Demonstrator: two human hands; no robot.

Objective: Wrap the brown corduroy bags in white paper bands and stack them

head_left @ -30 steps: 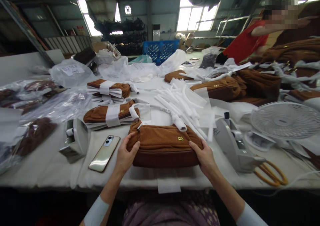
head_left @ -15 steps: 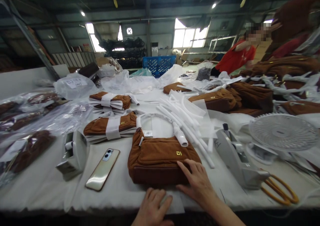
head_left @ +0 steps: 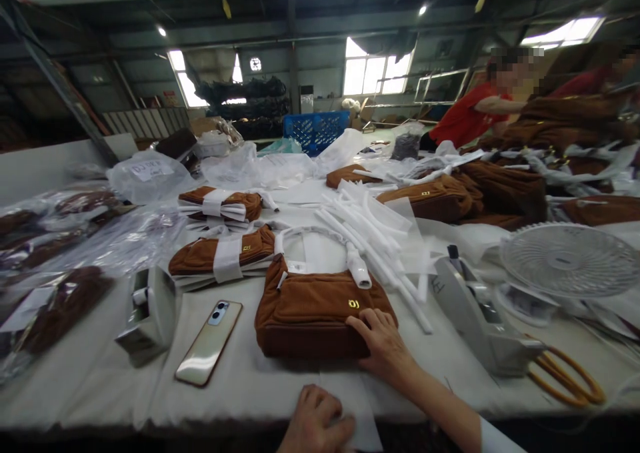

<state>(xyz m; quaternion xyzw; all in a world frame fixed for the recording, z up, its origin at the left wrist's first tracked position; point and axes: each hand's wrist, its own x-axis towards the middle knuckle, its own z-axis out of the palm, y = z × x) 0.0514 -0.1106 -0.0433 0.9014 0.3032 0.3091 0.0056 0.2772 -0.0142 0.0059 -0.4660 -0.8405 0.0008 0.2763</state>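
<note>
A brown corduroy bag point(head_left: 310, 313) with a gold emblem lies on the white-covered table, its strap wrapped in white and looped behind it. My right hand point(head_left: 383, 339) rests on the bag's front right corner, thumb below and fingers on top. Nearer the table's front edge, my left hand point(head_left: 320, 419) is on or just over a thin white sheet point(head_left: 357, 399), its fingers curled; whether it pinches the sheet is unclear. Part of the sheet runs toward the bag's underside.
On the left are a phone point(head_left: 210, 343), a tape dispenser point(head_left: 147, 313) and paper-banded bags point(head_left: 230, 253). White tubes point(head_left: 380, 253) lie behind. A second dispenser point(head_left: 485, 319), orange-handled scissors point(head_left: 567, 376) and a fan point(head_left: 567, 259) stand right. A person in red point(head_left: 470, 113) is beyond.
My right hand and the bag's front have shifted slightly up and left. My left hand has moved a little right and down, with its fingers more curled. The person's raised arm has lowered.
</note>
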